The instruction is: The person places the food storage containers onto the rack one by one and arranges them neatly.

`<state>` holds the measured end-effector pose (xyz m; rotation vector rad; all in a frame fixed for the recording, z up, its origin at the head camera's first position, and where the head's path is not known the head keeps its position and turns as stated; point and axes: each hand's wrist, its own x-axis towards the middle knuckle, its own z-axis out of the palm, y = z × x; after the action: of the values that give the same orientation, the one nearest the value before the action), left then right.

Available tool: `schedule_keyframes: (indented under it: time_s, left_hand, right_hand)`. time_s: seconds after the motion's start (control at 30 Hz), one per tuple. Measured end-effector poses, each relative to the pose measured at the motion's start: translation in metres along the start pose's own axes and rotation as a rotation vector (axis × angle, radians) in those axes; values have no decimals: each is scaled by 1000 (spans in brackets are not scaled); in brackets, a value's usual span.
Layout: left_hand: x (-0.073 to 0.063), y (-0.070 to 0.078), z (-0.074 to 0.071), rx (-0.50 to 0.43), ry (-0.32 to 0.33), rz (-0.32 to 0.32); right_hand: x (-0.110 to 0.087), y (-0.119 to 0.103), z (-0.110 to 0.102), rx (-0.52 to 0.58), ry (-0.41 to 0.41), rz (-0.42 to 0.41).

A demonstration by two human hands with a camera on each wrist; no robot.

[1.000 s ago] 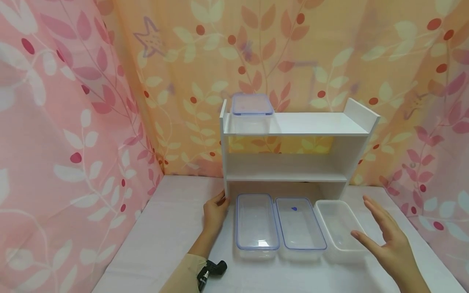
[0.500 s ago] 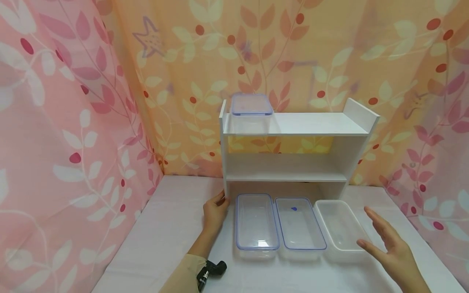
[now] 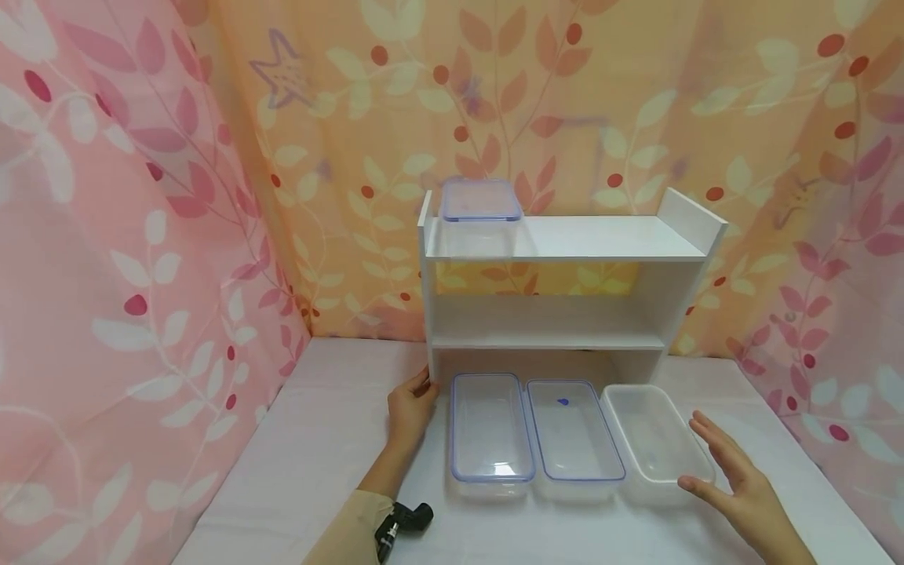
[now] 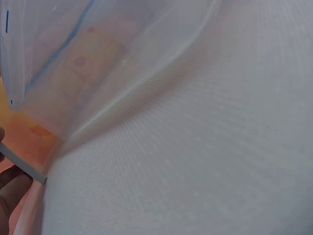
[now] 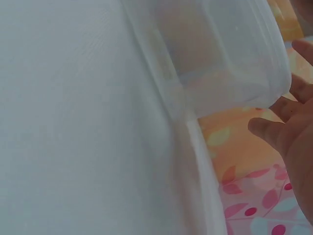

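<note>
My left hand (image 3: 411,410) pinches the lower front edge of the white shelf's (image 3: 551,345) left side panel. In the left wrist view, fingers (image 4: 17,188) lie on either side of that thin panel. To the right, my right hand (image 3: 741,490) is spread beside a clear plastic food container (image 3: 657,431) with a whitish rim, fingers straight and thumb apart. The right wrist view has the hand (image 5: 293,117) close to that container's wall; whether it touches cannot be told. Two blue-edged clear containers, a left one (image 3: 492,428) and a middle one (image 3: 575,431), stand alongside in a row.
Another clear container (image 3: 482,216) with a blue-edged lid sits at the left of the shelf's top board. White cloth (image 3: 297,471) covers the table. Patterned curtains (image 3: 339,157) hang behind and at both sides. A black wrist device (image 3: 406,522) is on the left sleeve.
My right hand has moved down and slightly left, closer to the whitish-rimmed container. The left hand keeps its grip on the shelf panel. The head view has shifted slightly.
</note>
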<state>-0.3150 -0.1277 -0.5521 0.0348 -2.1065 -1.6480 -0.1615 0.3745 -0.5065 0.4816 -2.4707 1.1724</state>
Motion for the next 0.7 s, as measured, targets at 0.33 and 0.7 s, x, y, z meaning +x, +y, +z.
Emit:
schedule_keyframes:
  time_s: [0.33, 0.7]
  left_hand:
    - [1, 1, -1, -16, -10, -1]
    - [0, 1, -1, 0, -23, -10]
  right_hand:
    - [-5, 13, 5, 16, -57, 9]
    - [-9, 21, 9, 47, -118, 64]
